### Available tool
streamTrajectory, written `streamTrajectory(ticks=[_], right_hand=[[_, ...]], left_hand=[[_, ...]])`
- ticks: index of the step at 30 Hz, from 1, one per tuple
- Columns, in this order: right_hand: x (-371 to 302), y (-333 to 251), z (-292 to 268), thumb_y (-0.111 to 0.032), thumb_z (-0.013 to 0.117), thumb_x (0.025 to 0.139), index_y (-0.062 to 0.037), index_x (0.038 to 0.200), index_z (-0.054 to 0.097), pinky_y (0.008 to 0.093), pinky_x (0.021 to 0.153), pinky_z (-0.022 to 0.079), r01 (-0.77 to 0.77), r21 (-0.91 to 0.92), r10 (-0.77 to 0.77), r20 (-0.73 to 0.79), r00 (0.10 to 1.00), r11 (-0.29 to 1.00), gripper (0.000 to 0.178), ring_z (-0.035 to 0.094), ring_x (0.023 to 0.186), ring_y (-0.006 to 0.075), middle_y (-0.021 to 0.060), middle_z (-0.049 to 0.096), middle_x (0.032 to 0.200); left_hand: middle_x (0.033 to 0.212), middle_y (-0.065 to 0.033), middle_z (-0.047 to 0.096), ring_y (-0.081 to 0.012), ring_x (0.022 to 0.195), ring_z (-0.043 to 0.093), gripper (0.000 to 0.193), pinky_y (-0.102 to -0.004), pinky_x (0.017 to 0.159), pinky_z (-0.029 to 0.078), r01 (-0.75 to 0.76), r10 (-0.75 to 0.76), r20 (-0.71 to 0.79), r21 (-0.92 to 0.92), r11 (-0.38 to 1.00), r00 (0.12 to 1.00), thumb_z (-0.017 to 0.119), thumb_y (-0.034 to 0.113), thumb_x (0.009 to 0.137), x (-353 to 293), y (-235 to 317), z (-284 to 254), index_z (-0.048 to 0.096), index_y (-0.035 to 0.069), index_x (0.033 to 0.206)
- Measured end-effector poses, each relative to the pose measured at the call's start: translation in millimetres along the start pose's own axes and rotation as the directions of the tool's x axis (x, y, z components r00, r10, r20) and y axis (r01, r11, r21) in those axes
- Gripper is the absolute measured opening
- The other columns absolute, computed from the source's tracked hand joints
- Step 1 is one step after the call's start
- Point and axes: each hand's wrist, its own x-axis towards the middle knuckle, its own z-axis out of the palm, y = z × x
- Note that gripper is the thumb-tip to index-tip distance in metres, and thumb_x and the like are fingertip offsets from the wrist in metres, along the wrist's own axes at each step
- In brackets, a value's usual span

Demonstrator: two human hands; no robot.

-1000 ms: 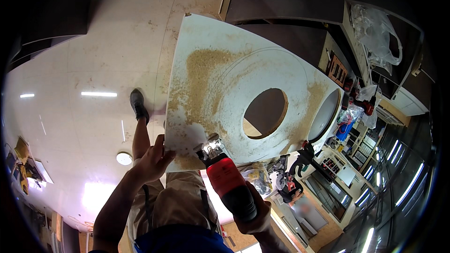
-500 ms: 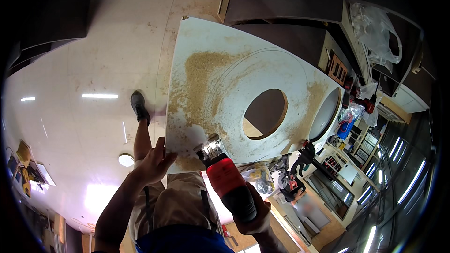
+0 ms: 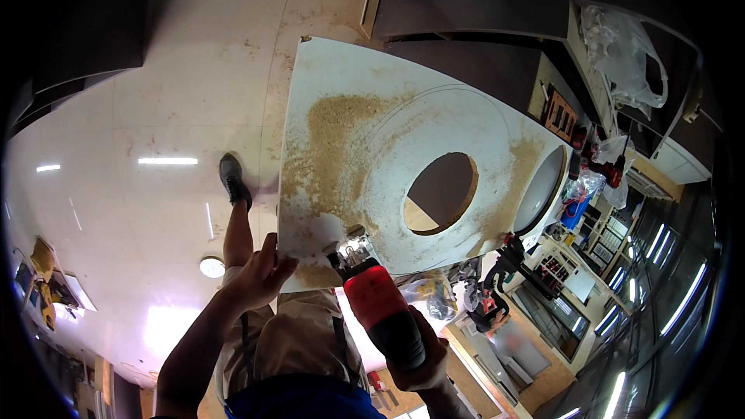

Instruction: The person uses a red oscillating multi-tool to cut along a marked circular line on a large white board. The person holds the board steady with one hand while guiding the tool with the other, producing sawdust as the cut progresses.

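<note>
A white board (image 3: pixel 372 155) dusted with sawdust lies before me. It has a round hole near its middle, a second round cutout toward its right end and pencilled arcs around the middle hole. My right hand (image 3: pixel 423 357) is closed round the body of a red and black jigsaw (image 3: pixel 380 302). The jigsaw's metal shoe rests on the board by the near edge, left of the middle hole; its lit front shows, but I cannot make out the blade. At the near left corner, my left hand (image 3: pixel 264 270) grips the board's edge with fingers bent.
A black clamp (image 3: pixel 508 260) sits at the board's near right edge. Beyond the right end lie a red cordless drill (image 3: pixel 609 171) and plastic wrapping. A clear plastic bag (image 3: pixel 625 54) hangs at the upper right. Dark panels (image 3: pixel 473 0) stand along the far side. Sawdust dots the pale floor (image 3: pixel 202 54).
The board's far left corner sits slightly lower in view, and my left hand appears a little lower too. The jigsaw has barely shifted on the board; both grips look the same.
</note>
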Motion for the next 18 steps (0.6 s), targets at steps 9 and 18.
streamTrajectory(ticks=[9,18], right_hand=[[1.3,-3.5,-0.1,-0.011,0.079,0.071,0.0042,0.142,0.055,0.0356,0.087,0.059,-0.019,-0.006,0.019,0.008,1.000,1.000,0.077,0.076,0.104,0.0307,0.0230,0.073,0.116],[1.8,-7.1,0.9,-0.011,0.080,0.071,0.0049,0.142,0.054,0.0366,0.088,0.059,-0.031,0.004,0.031,0.009,0.999,1.000,0.077,0.075,0.106,0.0314,0.0237,0.073,0.117]], left_hand=[[0.091,-0.0083,0.064,-0.0168,0.071,0.063,0.048,-0.0328,0.065,0.051,0.000,0.000,0.002,-0.022,1.000,1.000,0.059,0.017,0.103,-0.4,-4.3,0.6,0.037,0.004,0.144],[0.088,-0.0074,0.064,-0.0157,0.068,0.062,0.047,-0.0320,0.062,0.050,-0.011,0.011,-0.008,-0.016,1.000,1.000,0.061,0.018,0.104,0.5,-12.0,3.3,0.037,0.003,0.142]])
